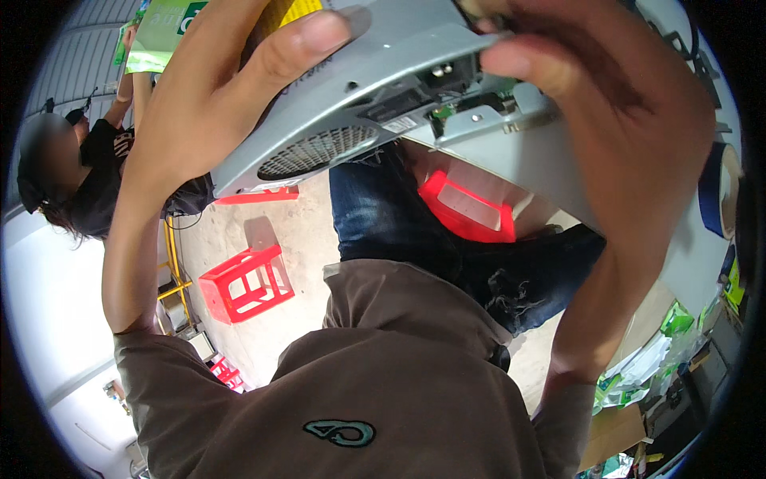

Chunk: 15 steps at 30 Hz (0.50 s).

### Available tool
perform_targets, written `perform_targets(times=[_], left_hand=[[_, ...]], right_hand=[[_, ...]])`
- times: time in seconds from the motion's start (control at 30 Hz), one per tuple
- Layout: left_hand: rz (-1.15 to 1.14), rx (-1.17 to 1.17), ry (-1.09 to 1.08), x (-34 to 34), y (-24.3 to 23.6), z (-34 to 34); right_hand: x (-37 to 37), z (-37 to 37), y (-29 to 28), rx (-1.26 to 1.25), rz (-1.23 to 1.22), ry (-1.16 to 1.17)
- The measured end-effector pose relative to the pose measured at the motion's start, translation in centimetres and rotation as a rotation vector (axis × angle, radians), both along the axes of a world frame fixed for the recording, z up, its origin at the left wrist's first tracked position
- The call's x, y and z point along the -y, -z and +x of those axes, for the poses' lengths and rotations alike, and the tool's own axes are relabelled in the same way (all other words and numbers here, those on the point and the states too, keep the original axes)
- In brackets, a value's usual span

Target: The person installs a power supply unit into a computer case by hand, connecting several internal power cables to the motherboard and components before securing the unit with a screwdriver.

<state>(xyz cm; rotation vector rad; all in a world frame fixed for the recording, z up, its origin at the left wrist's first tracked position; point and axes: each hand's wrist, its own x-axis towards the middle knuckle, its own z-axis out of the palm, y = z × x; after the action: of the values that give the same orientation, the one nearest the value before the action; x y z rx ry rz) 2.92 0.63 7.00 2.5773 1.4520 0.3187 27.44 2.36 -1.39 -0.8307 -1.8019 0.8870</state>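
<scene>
Silver-grey metal case (pixel 407 49), smooth, rounded edge, held up in both hands at top of view, over the person's lap and the near table edge. Long perforated metal grille (pixel 319 152) along its side; next to it, a cutout with dark sockets and a bit of green circuit board (pixel 441 117) inside. Yellow label (pixel 294 11) on the upper face. Left hand (pixel 203 112): thumb flat on the upper face, fingers out of sight, so full wrap can't be told. Right hand (pixel 618 88): curled, thumb tip at the case's right end by the sockets; finger contact hidden. Below: matte brown shirt (pixel 415 391) with stitched teal emblem, ripped blue denim jeans (pixel 371 207). Right: smooth pale tabletop (pixel 690 255), blue tape roll (pixel 710 191) with tan core. Glossy red plastic stool (pixel 467 209) past the knees, another open-framed stool (pixel 247 286) on the concrete-like floor (pixel 311 271). Lower right: crinkled green-white packaging (pixel 646 363), brown cardboard box (pixel 614 437), contents unclear. Far left: co-worker in black (pixel 96 172), green-white pack (pixel 163 40) above, ribbed metal wall (pixel 72 72) behind.
</scene>
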Motion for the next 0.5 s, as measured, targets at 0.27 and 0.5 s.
perform_targets(times=[0.27, 0.5], left_hand=[[-0.193, 0.331, -0.213, -0.5, -1.0, 1.1], [0.043, 0.036, -0.390, -0.3, -0.9, 4.3]], right_hand=[[-0.6, 0.0, 0.4, -0.030, 0.302, -0.027], [0.0, -1.4, 0.2, -0.099, 0.312, 0.054]])
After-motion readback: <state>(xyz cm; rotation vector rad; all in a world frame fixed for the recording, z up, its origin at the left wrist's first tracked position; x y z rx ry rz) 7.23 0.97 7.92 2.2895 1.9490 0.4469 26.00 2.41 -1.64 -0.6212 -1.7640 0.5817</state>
